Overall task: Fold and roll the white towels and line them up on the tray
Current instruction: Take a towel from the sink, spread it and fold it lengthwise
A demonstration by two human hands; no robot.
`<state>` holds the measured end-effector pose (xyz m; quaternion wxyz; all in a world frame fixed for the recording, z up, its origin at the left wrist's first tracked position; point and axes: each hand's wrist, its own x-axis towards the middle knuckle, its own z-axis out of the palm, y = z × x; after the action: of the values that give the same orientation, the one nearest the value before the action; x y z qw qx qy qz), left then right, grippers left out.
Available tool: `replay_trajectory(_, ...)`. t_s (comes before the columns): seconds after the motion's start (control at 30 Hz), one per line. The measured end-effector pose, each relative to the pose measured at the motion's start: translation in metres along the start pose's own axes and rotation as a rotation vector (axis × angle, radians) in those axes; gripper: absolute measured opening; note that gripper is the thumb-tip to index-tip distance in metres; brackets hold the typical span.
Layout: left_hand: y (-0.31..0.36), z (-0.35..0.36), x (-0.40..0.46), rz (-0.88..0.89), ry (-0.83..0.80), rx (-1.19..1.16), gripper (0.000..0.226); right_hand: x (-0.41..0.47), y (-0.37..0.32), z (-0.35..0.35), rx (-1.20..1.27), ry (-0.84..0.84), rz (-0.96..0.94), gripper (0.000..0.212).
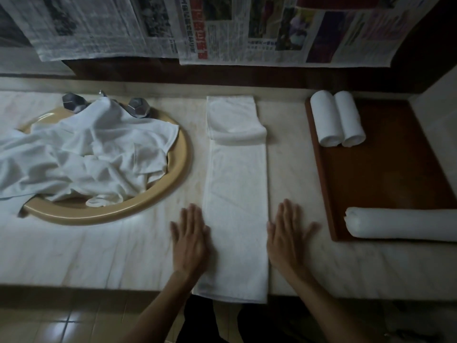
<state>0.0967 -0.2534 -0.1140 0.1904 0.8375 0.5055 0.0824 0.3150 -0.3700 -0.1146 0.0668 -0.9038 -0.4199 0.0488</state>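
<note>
- A pale marble worktop [99, 248] carried everything.
- A long white folded towel [236, 206] lay along its middle, the near end hanging over the front edge.
- A brown wooden tray [385, 184] sat at the right.
- A round beige basin rim [178, 169] was set in it at the left.
- Both flat hands rested beside the towel.

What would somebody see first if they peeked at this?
Probably the long white towel stretched down the middle of the counter, with the left hand and right hand flat at its sides. Then the messy white cloths heaped over the sink on the left.
</note>
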Motion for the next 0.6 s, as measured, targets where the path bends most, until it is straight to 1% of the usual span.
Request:
replay_trajectory(0.03,0.001,-0.001,-0.004,-0.059,0.014,-0.015,0.061,-0.004,0.004,-0.003,0.020,0.019,0.008,0.067)
replay_trajectory(0.07,0.012,0.000,-0.010,-0.040,0.018,-0.043,0.061,-0.012,0.001,-0.005,0.038,0.019,-0.049,0.066)
replay_trajectory(0.1,0.028,0.004,-0.017,0.036,-0.008,-0.072,0.059,-0.022,-0.006,-0.007,0.053,0.000,-0.147,0.064)
replay_trajectory(0.13,0.044,0.010,-0.026,0.154,-0.048,-0.068,0.058,-0.033,-0.014,-0.004,0.048,-0.019,-0.245,0.063)
replay_trajectory(0.17,0.054,0.017,-0.033,0.258,-0.071,-0.035,0.058,-0.040,-0.016,-0.002,0.033,-0.046,-0.304,0.063)
replay_trajectory(0.2,0.053,0.020,-0.036,0.307,-0.079,0.003,0.057,-0.041,-0.012,0.000,0.020,-0.084,-0.308,0.064)
replay_trajectory(0.23,0.045,0.019,-0.036,0.275,-0.069,0.023,0.058,-0.039,-0.002,0.002,0.012,-0.098,-0.262,0.066)
replay_trajectory(0.33,0.005,0.008,-0.030,-0.027,-0.004,-0.007,0.062,-0.020,0.031,-0.001,-0.028,-0.097,-0.067,0.072)
replay_trajectory(0.37,0.001,0.005,-0.028,-0.080,0.011,-0.031,0.062,-0.017,0.034,-0.004,-0.023,-0.105,-0.034,0.073)
replay_trajectory(0.4,0.006,0.003,-0.028,-0.062,0.020,-0.058,0.062,-0.017,0.030,-0.006,-0.011,-0.117,-0.036,0.073)
replay_trajectory(0.5,0.044,0.017,-0.037,0.249,-0.053,-0.110,0.059,-0.029,-0.001,-0.008,0.041,-0.128,-0.194,0.067)
replay_trajectory(0.53,0.050,0.021,-0.041,0.297,-0.068,-0.091,0.059,-0.033,-0.009,-0.007,0.051,-0.127,-0.255,0.065)
replay_trajectory(0.57,0.051,0.023,-0.045,0.272,-0.066,-0.071,0.059,-0.037,-0.013,-0.007,0.054,-0.136,-0.289,0.064)
replay_trajectory(0.6,0.048,0.022,-0.048,0.189,-0.044,-0.082,0.059,-0.038,-0.015,-0.007,0.052,-0.142,-0.292,0.064)
